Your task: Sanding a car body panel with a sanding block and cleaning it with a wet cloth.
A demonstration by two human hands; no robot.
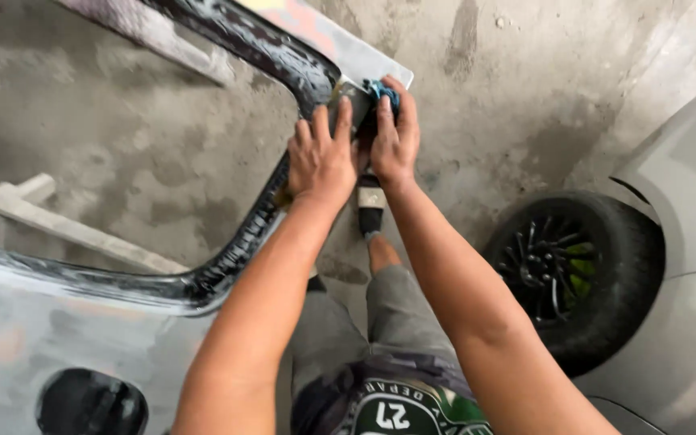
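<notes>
at the upper corner of the detached car door [82, 322], where its black window frame [259, 217] bends, my left hand [321, 157] lies flat with fingers spread on the frame. my right hand [394, 137] is curled around a blue cloth [383, 93], pressing it on the corner. below me is bare concrete floor [163, 153]; a black wheel [569, 274] of a grey car [686, 266] sits to my right.

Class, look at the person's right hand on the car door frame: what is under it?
Under the right hand a blue pad or cloth shows at the fingertips, pressed on the door frame. The hand covers the rest.
</notes>
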